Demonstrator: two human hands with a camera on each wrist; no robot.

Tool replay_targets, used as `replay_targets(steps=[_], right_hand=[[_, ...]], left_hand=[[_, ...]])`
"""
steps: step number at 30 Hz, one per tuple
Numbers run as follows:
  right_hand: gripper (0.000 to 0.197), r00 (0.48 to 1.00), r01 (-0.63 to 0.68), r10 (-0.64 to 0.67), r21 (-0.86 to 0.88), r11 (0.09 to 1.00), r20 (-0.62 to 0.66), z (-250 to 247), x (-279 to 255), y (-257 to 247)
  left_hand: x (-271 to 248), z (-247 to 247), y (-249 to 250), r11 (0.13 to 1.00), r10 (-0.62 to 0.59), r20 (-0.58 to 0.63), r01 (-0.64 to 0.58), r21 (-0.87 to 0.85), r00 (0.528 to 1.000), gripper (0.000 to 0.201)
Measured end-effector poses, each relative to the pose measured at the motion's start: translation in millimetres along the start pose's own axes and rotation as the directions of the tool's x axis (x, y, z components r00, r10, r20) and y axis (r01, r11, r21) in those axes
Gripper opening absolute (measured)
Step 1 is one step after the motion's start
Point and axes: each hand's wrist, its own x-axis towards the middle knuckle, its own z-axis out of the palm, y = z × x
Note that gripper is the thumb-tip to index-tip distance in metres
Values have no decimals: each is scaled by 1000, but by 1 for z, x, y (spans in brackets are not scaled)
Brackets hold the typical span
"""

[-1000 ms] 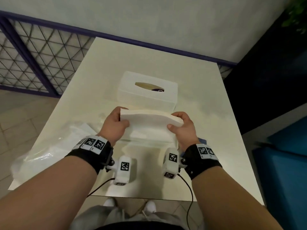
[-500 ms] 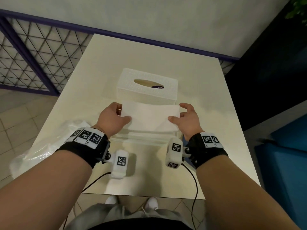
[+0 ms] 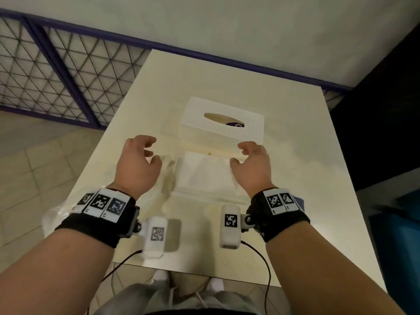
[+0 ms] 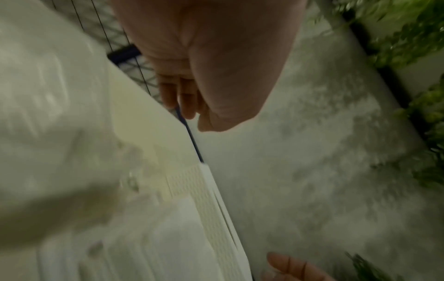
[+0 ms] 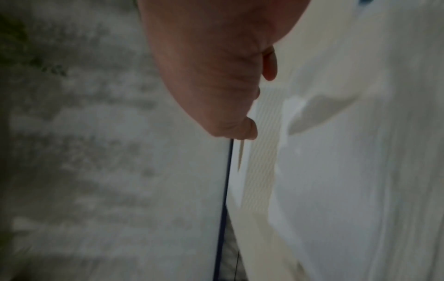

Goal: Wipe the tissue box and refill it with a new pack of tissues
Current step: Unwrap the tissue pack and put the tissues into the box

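The white tissue box cover (image 3: pixel 222 123), with an oval slot on top, stands in the middle of the cream table (image 3: pixel 306 144). Just in front of it a white stack of tissues (image 3: pixel 204 173) lies flat on a shallow base (image 3: pixel 204 197). My left hand (image 3: pixel 150 151) hovers to the stack's left and my right hand (image 3: pixel 238 153) over its right end. Both have loosely curled fingers and hold nothing. The left wrist view shows the left hand (image 4: pixel 192 114) above the cover's ribbed side (image 4: pixel 211 209), and the right wrist view shows the right hand (image 5: pixel 250 117) beside that ribbed side (image 5: pixel 261 161). Both views are blurred.
A crumpled clear plastic wrapper (image 3: pixel 54 214) lies at the table's near left edge. A blue edge (image 3: pixel 298 201) peeks out by my right wrist. A mesh railing (image 3: pixel 56 64) stands left, a wall behind, dark furniture right.
Both hands lowered the tissue stack onto the base in front of the box cover, then let go and drew apart.
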Motion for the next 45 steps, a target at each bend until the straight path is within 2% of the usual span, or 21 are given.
replay_targets(steps=[2, 3, 4, 6, 7, 9, 11, 12, 15, 20, 22, 25, 28, 31, 35, 37, 39, 41, 43, 45], right_hand=[[27, 979, 156, -159, 32, 987, 125, 20, -6, -39], [25, 949, 240, -242, 36, 970, 201, 34, -11, -59], [25, 909, 318, -314, 33, 948, 273, 49, -15, -78], [30, 819, 431, -407, 33, 902, 404, 81, -24, -112], [32, 769, 476, -425, 17, 880, 478, 96, -26, -126], [39, 665, 563, -381, -97, 821, 642, 119, -32, -148], [44, 606, 637, -304, -220, 739, 735, 134, -37, -160], [48, 601, 639, -270, -250, 727, 752, 140, -39, -162], [50, 638, 576, -193, -296, 762, 745, 149, -41, -160], [48, 702, 518, -174, -326, 791, 691, 157, -37, -157], [48, 700, 539, -145, -383, 750, 700, 165, -35, -154], [44, 666, 545, -87, -404, 734, 741, 169, -34, -151], [36, 665, 545, -147, -341, 766, 732, 169, -29, -149], [35, 724, 502, -221, -280, 818, 654, 163, -23, -150], [40, 805, 423, -301, -140, 895, 511, 136, -15, -161], [35, 822, 472, -391, -110, 875, 414, 115, -7, -169], [29, 817, 537, -476, -129, 834, 325, 89, 1, -175], [25, 822, 553, -510, -148, 820, 253, 60, 11, -175], [24, 841, 535, -508, -150, 831, 187, 30, 20, -168], [27, 872, 486, -471, -111, 867, 132, 2, 28, -153]], left_hand=[[0, -25, -17, 984, -119, 43, 113, 136, 992, 62], [0, -36, -27, 953, -203, 108, 171, 250, 973, 78], [-1, -47, -36, 902, -295, 186, 209, 377, 937, 98], [-7, -61, -53, 789, -445, 316, 200, 581, 838, 131], [-11, -65, -59, 750, -485, 354, 172, 638, 800, 139], [-24, -64, -72, 699, -510, 393, 102, 707, 765, 143], [-35, -61, -81, 669, -502, 395, 56, 741, 769, 140], [-39, -60, -87, 661, -499, 387, 52, 749, 775, 139], [-45, -58, -101, 659, -489, 366, 60, 750, 792, 139], [-46, -57, -108, 688, -482, 369, 83, 721, 795, 141], [-46, -56, -111, 699, -474, 366, 90, 709, 800, 142], [-48, -57, -111, 703, -472, 354, 102, 703, 807, 142], [-48, -58, -110, 698, -457, 343, 92, 710, 820, 140], [-46, -59, -108, 693, -464, 343, 94, 714, 817, 142], [-36, -62, -102, 679, -515, 306, 164, 715, 800, 144], [-26, -64, -96, 676, -549, 277, 224, 702, 788, 141], [-18, -63, -88, 680, -561, 253, 264, 684, 788, 136], [-10, -62, -82, 685, -559, 243, 276, 674, 793, 135], [0, -59, -73, 705, -527, 252, 252, 664, 811, 136], [10, -54, -61, 815, -389, 289, 181, 550, 875, 133]])
